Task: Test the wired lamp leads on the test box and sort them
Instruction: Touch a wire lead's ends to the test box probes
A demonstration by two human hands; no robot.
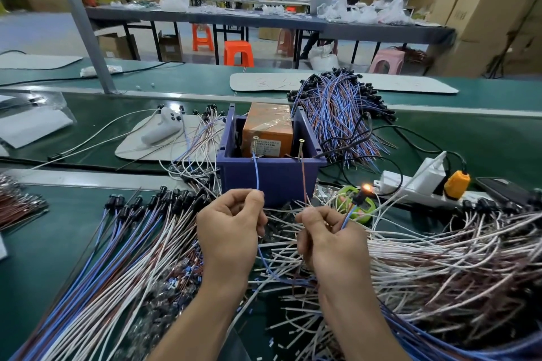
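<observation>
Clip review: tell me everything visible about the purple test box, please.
The test box is an open-topped dark blue-purple plastic bin standing upright on the green bench among wire piles. Inside sits an orange unit wrapped in clear film. Two brass screws stand at its front rim; a blue lead reaches the left one, a brown lead the right.

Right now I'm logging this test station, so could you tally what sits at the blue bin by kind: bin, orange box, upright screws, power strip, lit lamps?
Blue bin: 1
Orange box: 1
Screws: 2
Power strip: 1
Lit lamp: 1
Total: 6
</observation>
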